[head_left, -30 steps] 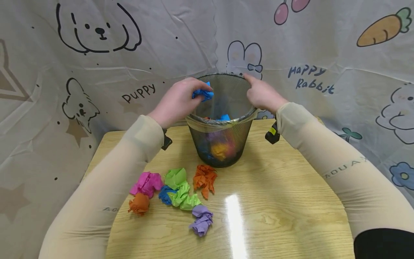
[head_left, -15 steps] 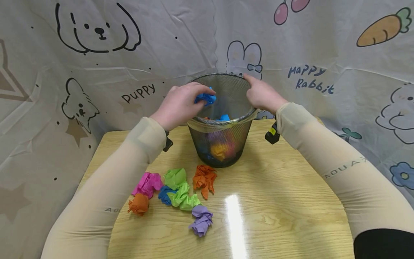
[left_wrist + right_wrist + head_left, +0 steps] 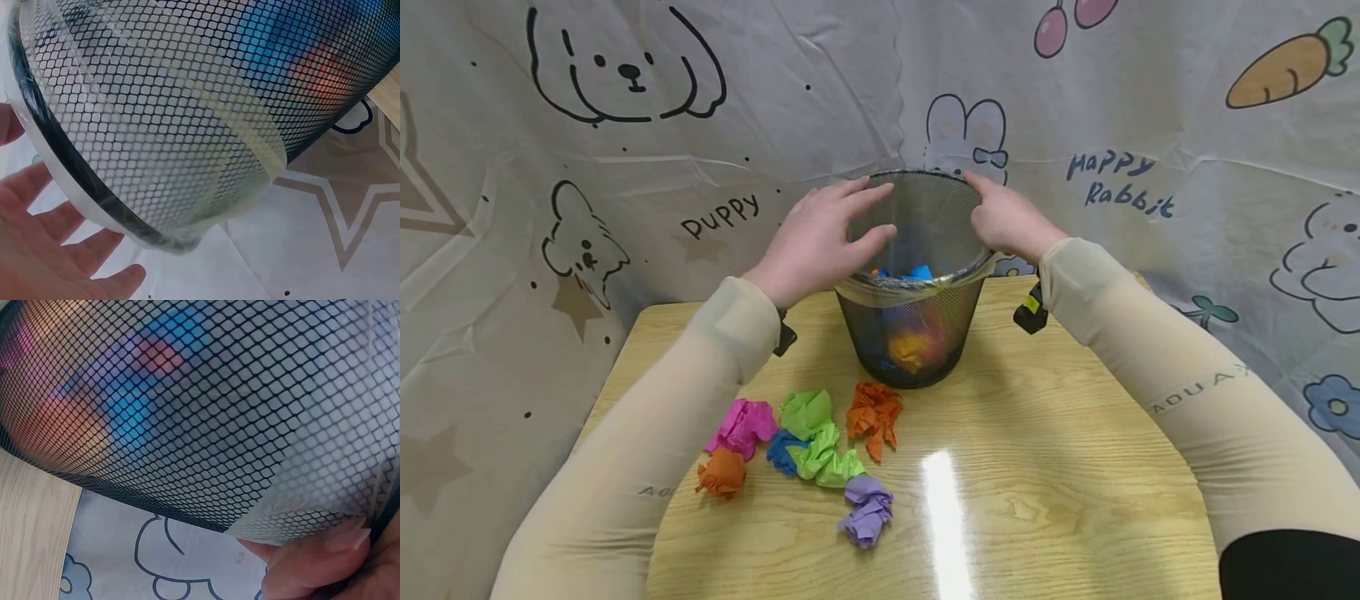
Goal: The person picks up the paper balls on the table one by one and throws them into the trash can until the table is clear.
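Observation:
A black mesh wastebasket (image 3: 868, 325) with a clear plastic liner stands upright at the back of the table. Over its left rim my left hand (image 3: 820, 237) is spread, thumb and fingers apart, holding nothing. The left wrist view shows those fingers (image 3: 69, 244) just outside the lined rim. My right hand (image 3: 1011, 221) grips the right side of the rim, its index finger laid along the top edge; the thumb (image 3: 319, 556) presses the outside. Crumpled paper balls inside, among them a blue one (image 3: 920, 272), an orange one (image 3: 908, 350) and others, show through the mesh.
On the wooden table (image 3: 1037, 467), left of centre, lie crumpled papers: pink (image 3: 743, 427), orange (image 3: 722, 473), green (image 3: 807, 412), blue (image 3: 784, 454), dark orange (image 3: 875, 414) and purple (image 3: 868, 510). A printed curtain (image 3: 820, 75) hangs close behind and beside the table.
My left hand has let go of a crumpled blue paper, and its fingers have spread. More blue now shows inside the wastebasket. The right hand keeps its place on the rim.

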The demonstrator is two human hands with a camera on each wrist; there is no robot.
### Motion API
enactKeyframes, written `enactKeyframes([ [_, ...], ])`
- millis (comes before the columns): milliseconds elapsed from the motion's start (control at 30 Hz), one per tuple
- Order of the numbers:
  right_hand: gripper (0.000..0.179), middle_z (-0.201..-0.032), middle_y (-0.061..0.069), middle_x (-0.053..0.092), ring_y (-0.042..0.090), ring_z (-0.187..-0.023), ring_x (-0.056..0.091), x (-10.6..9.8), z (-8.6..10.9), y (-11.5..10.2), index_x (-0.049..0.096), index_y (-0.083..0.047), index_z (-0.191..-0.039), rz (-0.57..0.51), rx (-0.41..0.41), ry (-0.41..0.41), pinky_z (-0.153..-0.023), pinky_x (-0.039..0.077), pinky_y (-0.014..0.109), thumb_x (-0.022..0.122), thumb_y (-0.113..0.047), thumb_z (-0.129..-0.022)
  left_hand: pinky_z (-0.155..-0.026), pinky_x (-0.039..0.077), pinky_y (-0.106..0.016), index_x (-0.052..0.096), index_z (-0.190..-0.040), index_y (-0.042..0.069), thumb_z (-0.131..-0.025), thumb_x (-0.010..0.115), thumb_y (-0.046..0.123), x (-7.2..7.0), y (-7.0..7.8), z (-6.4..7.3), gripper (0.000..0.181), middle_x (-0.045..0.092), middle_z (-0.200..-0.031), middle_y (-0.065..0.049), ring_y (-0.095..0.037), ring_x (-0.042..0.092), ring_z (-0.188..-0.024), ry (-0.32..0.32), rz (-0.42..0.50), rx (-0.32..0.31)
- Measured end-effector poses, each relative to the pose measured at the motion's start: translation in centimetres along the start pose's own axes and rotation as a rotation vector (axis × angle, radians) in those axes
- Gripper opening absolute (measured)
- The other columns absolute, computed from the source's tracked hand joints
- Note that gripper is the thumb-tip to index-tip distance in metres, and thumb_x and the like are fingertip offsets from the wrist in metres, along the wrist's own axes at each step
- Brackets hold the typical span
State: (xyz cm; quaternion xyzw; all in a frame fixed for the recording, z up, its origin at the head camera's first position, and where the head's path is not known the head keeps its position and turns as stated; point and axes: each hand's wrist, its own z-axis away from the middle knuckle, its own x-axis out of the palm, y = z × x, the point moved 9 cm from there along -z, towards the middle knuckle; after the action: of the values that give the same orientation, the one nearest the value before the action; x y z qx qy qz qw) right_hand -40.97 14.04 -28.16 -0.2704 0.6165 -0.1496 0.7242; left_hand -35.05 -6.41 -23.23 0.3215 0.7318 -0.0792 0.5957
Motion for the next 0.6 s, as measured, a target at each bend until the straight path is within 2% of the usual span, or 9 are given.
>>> enactKeyframes([
  [233, 0.069, -0.17, 0.012, 0.015, 0.01, -0.049, 0.034, -0.1, 0.0, 0.0, 0.002, -0.023, -0.167, -0.003, -0.002, 0.0, -0.046, 0.042, 0.027, 0.025, -0.009, -0.103, -0.125, 0.017, -0.049, 0.037, -0.161, 0.027, -0.105, 0.046, 0.055, -0.9, -2.0, 0.8, 0.064, 0.031, -0.165, -0.005, -0.026, 0.027, -0.152, 0.041, 0.053, -0.067],
  [433, 0.07, -0.17, 0.011, 0.013, 0.01, -0.048, 0.033, -0.1, 0.1, -0.1, 0.002, -0.024, -0.167, -0.009, 0.001, -0.004, -0.044, 0.041, 0.027, 0.025, -0.008, -0.103, -0.125, 0.016, -0.053, 0.029, -0.163, 0.03, -0.106, 0.041, 0.057, -1.5, -4.2, 2.1, 0.064, 0.026, -0.167, -0.003, -0.028, 0.022, -0.153, 0.044, 0.092, -0.138],
  [600, 0.07, -0.17, 0.01, 0.012, 0.01, -0.05, 0.034, 0.0, 0.1, -0.1, 0.001, -0.024, -0.167, -0.015, 0.001, -0.007, -0.045, 0.041, 0.026, 0.025, -0.008, -0.103, -0.124, 0.017, -0.055, 0.025, -0.164, 0.027, -0.107, 0.038, 0.055, -1.7, -6.0, 3.2, 0.065, 0.022, -0.168, -0.004, -0.028, 0.019, -0.154, 0.063, 0.114, -0.167],
])
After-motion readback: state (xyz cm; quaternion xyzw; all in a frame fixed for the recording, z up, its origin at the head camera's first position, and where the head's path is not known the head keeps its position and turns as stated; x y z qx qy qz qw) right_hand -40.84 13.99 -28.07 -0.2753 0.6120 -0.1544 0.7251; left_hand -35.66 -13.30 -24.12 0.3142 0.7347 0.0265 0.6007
